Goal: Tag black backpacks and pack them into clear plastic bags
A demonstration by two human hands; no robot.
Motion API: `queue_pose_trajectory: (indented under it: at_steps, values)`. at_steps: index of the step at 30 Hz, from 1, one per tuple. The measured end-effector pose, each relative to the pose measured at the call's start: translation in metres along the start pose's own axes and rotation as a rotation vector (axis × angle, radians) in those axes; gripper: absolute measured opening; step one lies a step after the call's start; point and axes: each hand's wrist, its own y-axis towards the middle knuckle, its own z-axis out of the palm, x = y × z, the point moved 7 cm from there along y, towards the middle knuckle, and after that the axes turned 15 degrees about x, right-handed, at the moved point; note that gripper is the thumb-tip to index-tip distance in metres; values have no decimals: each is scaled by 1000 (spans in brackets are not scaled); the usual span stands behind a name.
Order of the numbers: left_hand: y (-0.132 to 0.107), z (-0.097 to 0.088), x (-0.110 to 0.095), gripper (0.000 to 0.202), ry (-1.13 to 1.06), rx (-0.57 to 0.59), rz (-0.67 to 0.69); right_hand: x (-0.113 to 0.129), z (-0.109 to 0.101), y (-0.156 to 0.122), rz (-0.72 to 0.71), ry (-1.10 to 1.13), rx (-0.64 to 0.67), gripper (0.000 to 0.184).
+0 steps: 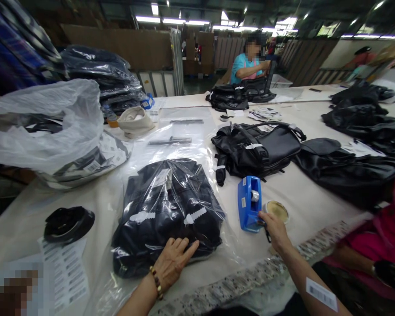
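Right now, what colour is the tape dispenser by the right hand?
The tape dispenser is blue, best seen in the head view.

the left hand (173, 264) (braceleted) hides part of the wrapped bag (170, 219).

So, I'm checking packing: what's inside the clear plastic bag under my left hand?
A black bag with two white wraps shows through the plastic. Its underside and contents can't be seen; your left hand covers part.

Beneath the left hand (173, 264), a glossy black bag in clear plastic (167, 230) has white strips (143, 217). At the right hand (276, 229), a boxy plastic tape dispenser (245, 208) is bright blue. Left of both hands, a white paper sheet (67, 270) has dark printed rows.
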Motion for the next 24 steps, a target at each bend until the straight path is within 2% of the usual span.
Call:
queue_pose_trajectory:
  at_steps: [8,17,21,24]
  values:
    - [-2,-5,0,63,13,-123,-19,-6,4,-1,82,168,9,34]
    - [-1,-2,2,66,16,-116,-44,-2,3,2,-1,201,19,35]
    - [-1,-1,3,67,6,-132,-48,2,-4,-25,-97,177,-35,36]
    - [-1,-2,2,65,4,-141,-45,-15,-8,-56,-92,154,-78,33]
